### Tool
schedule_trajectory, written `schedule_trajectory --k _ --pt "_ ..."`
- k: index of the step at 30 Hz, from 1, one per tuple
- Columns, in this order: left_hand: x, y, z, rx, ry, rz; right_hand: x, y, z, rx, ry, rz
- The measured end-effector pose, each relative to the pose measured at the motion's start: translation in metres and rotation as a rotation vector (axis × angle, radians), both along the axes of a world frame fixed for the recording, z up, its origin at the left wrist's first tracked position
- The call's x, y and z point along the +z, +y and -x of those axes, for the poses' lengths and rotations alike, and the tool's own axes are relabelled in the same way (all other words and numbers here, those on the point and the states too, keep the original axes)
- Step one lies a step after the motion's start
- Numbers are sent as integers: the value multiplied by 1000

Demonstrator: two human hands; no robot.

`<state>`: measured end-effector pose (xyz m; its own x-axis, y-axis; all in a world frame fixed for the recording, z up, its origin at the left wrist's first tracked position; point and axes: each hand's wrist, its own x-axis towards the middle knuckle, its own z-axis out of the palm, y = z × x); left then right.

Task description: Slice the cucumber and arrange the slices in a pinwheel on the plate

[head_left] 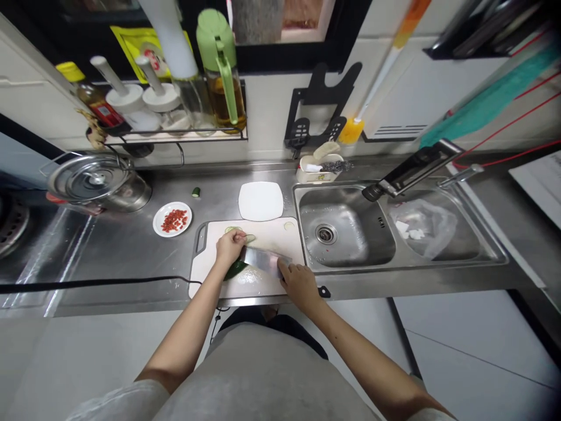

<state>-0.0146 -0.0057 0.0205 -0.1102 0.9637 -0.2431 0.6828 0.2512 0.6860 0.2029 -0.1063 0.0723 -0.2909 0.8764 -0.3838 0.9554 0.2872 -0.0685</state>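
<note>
My right hand [300, 285] is wrapped round the black handle of a kitchen knife [263, 258], whose broad blade points left over the cutting board [205, 273]. At the blade's far end my left hand [231, 245] is closed in a pinch, with a pale cucumber slice [249, 238] at its fingertips. A piece of dark green cucumber [235, 269] lies on the board below my left hand, partly hidden by wrist and blade. Another thin slice [288, 225] lies at the board's upper right corner.
Behind the board sits a white square plate [261, 200]. To the left are a plate [158, 222] of chopped red pieces, a cucumber end [196, 192] and a lidded steel pot [131, 190]. A double sink [350, 228] adjoins the right side. A black cable [109, 282] crosses the counter.
</note>
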Motion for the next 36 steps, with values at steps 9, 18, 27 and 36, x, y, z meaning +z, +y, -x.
schedule_trajectory --k 9,18,27,36 --pt "-11 17 -4 38 214 40 -12 -9 -12 -51 -32 -41" --pt "-19 28 2 -1 321 -83 -11 -14 -18 -80 -36 -51" --pt "-22 25 6 -26 367 -135 -12 -13 -20 -97 -26 -41" --pt "-20 20 18 128 240 -170 -8 -10 -16 -134 13 -19"
